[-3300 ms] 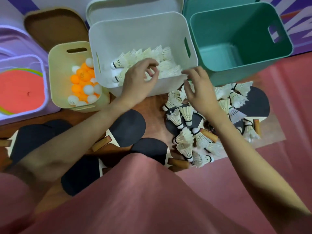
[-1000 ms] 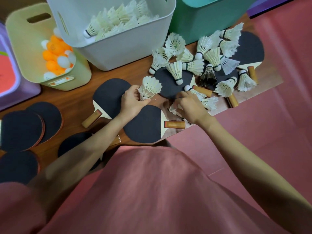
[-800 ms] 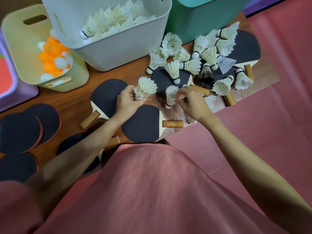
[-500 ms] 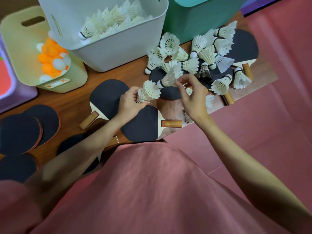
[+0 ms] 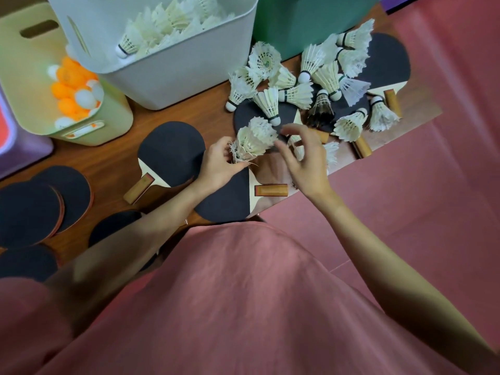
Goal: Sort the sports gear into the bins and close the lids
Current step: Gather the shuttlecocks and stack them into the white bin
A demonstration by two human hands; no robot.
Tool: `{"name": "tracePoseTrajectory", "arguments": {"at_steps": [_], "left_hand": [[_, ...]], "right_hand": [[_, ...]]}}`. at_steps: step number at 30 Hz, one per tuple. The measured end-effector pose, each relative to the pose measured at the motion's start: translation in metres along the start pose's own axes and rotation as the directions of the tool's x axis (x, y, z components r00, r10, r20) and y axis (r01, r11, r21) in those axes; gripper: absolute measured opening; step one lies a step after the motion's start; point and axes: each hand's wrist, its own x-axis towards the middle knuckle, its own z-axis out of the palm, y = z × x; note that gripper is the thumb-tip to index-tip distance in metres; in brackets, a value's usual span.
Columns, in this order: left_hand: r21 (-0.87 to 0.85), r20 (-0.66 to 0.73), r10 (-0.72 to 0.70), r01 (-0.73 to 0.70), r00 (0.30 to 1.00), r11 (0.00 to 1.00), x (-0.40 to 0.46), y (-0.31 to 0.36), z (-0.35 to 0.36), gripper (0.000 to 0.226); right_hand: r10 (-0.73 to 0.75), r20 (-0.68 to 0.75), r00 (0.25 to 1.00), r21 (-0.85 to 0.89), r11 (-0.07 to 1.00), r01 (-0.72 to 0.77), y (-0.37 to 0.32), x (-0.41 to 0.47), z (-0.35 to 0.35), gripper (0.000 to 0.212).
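Two nested shuttlecocks [image 5: 253, 142] sit pinched in the left hand [image 5: 219, 165], stacked probably to carry several at once to the white bin [image 5: 173, 69] at eleven o'clock, while the right hand [image 5: 303, 158], which held one half a second ago, now hovers open and empty beside them.

A stack of nested shuttlecocks [image 5: 253, 140] is gripped in the left hand [image 5: 219, 165]. The right hand [image 5: 305, 158] is held just beside it, fingers loosely spread. Loose shuttlecocks [image 5: 322, 85] are scattered over paddles [image 5: 170, 152] beside the white bin [image 5: 173, 47].
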Motion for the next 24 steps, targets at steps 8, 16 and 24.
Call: {"name": "tracePoseTrajectory", "arguments": {"at_steps": [8,16,24], "left_hand": [[0.001,0.032,-0.004,0.004,0.999,1.0,0.0,-0.001,0.007,0.045],[0.012,0.054,-0.012,0.012,0.998,1.0,0.0,-0.003,0.008,0.042],[0.013,0.014,-0.004,0.004,1.0,1.0,-0.002,0.001,-0.006,0.041]], "right_hand": [[0.172,0.305,0.937,-0.365,0.93,-0.052,0.042,-0.021,-0.03,0.047],[0.226,0.555,0.801,-0.633,0.74,0.23,0.052,-0.018,-0.029,0.051],[0.225,0.593,0.773,-0.647,0.705,0.29,0.039,0.001,-0.03,0.017]]}}
